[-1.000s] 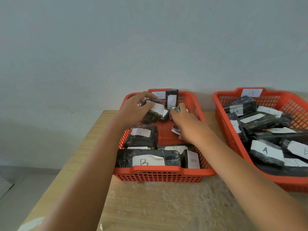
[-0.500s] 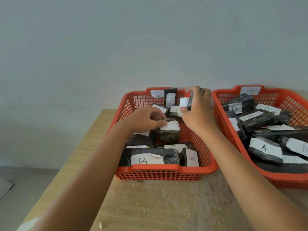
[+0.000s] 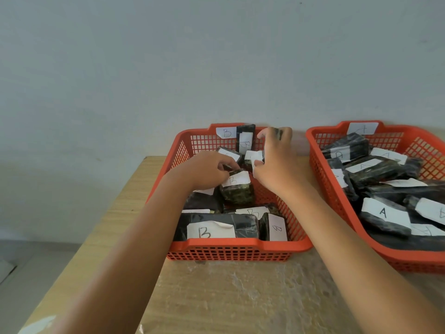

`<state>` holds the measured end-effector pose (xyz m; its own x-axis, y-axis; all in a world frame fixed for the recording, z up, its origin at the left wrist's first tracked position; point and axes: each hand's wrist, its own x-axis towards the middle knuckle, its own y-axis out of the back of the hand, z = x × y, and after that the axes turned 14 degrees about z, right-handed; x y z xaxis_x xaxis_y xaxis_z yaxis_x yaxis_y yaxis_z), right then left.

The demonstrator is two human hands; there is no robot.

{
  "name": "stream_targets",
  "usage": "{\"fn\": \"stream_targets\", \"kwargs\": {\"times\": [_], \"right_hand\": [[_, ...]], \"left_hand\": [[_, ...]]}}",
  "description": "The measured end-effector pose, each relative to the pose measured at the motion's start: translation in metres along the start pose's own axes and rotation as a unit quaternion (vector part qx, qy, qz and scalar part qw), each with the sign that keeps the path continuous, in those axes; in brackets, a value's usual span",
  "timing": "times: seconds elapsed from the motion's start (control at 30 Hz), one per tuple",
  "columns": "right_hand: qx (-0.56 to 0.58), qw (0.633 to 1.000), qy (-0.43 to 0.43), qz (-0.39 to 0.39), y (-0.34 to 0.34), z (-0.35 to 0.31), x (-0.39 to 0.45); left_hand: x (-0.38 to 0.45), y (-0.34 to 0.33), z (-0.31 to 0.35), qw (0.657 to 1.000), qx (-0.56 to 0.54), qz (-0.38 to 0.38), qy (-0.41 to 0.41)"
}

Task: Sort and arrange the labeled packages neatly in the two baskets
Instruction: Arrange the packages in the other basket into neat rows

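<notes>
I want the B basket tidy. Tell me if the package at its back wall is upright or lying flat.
Upright. The package stands on end against the back wall of the B basket, its B label running vertically, top level with the rim.

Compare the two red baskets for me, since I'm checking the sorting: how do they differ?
The left basket carries a B tag and B-labelled packages, and both hands work inside it; the right basket carries another tag and A-labelled packages, untouched. The right basket's packages lie piled and tilted. Both are red mesh plastic holding dark wrapped packages.

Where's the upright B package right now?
In the head view, the upright B package stands against the back wall of the left basket, beside the basket's B label.
</notes>
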<state>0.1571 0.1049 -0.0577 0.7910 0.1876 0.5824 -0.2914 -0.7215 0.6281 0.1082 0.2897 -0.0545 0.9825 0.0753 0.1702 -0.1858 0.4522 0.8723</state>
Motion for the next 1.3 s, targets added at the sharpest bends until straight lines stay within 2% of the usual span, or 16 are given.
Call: {"fn": "stream_targets", "kwargs": {"times": [0.13,0.3,0.43,0.63,0.83,1.2,1.3], "right_hand": [[-0.008,1.0,0.004,-0.008,-0.005,0.001,0.0],[0.083,0.993,-0.076,0.018,0.001,0.006,0.006],[0.149,0.981,-0.114,0.05,0.008,0.008,0.007],[0.205,0.967,-0.094,0.122,0.013,-0.002,0.005],[0.248,0.955,-0.105,0.122,0.013,0.0,0.005],[0.216,0.963,-0.123,0.105,0.007,0.01,0.008],[0.209,0.966,-0.117,0.096,0.007,0.011,0.009]], "left_hand": [[-0.001,-0.003,0.006,0.999,0.012,0.021,-0.042],[0.003,-0.017,0.023,0.988,-0.054,0.094,-0.111],[0.005,-0.018,0.025,0.979,-0.103,0.152,-0.088],[0.007,-0.017,0.033,0.983,-0.068,0.154,-0.073],[0.014,-0.028,0.04,0.988,0.068,0.099,-0.099],[0.015,-0.038,0.038,0.993,0.041,-0.068,-0.085],[0.016,-0.03,0.033,0.994,0.023,-0.073,-0.081]]}}
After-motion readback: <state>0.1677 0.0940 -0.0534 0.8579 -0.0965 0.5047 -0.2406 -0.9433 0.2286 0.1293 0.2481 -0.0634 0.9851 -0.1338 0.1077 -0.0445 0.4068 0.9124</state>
